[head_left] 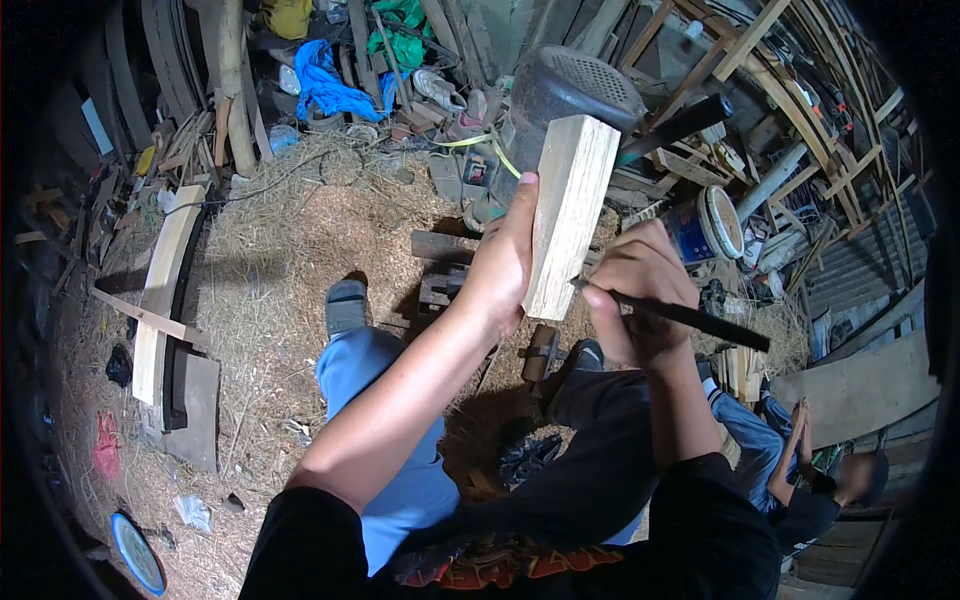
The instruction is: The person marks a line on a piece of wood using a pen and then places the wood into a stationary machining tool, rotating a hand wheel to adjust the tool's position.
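Observation:
A squared block of pale wood is held up at a slant in front of me. My left hand grips it from its left side, thumb along the edge and the other fingers hidden behind. In my right hand is a long, flat, dark strip-like tool, pinched like a pen. Its narrow tip meets the block's face near the lower end. Whether the tip marks or cuts the wood, I cannot tell.
A dark machine housing with a perforated cover stands beyond the block. A bucket is to the right. Long boards lie at the left on shavings and straw. Another person sits at lower right.

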Demonstrator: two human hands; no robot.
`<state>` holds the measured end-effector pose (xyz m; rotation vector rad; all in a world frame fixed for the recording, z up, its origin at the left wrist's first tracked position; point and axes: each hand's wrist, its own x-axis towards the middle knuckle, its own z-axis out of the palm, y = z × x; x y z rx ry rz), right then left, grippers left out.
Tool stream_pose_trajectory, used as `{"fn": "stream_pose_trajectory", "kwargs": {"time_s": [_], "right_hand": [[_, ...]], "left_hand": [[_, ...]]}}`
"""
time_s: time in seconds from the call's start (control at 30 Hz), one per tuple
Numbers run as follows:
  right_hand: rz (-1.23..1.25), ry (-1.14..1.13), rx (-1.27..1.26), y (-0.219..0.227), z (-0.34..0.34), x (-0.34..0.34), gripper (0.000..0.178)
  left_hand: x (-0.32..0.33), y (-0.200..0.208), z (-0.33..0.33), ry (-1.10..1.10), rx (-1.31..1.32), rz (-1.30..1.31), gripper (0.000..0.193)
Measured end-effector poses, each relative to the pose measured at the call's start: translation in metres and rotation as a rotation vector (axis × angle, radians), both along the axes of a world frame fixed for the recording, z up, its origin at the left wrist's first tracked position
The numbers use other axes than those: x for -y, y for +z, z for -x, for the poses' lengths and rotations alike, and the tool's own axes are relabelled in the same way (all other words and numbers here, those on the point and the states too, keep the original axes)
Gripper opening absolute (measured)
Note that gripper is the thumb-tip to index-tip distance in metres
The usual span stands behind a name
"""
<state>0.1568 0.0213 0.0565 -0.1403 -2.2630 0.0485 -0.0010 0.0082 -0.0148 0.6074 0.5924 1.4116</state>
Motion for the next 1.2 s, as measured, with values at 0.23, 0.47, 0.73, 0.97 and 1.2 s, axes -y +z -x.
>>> {"fn": "stream_pose_trajectory", "kwargs": {"time_s": [0.23, 0.47, 0.73, 0.97, 1.2], "right_hand": [[0.029, -0.030, -0.060, -0.001, 0.003, -0.008, 0.016], [-0.012, -0.012, -0.165, 0.001, 0.009, -0.015, 0.014], [-0.139, 0.080, 0.018, -0.001, -0.012, -0.001, 0.026], [-0.160, -0.022, -0.054, 0.011, -0.002, -0.020, 0.019], [-0.052, -0.152, -0.209, 0.021, 0.006, -0.029, 0.019]], "left_hand": [[-0.002, -0.003, -0.003, 0.031, 0.027, -0.023, 0.062], [-0.001, 0.001, -0.007, 0.054, 0.052, -0.061, 0.064], [-0.003, -0.001, -0.005, 0.043, -0.062, 0.024, 0.062], [-0.003, -0.002, -0.013, 0.085, 0.034, -0.045, 0.061], [0.000, 0.002, -0.015, 0.101, -0.010, 0.014, 0.060]]}}
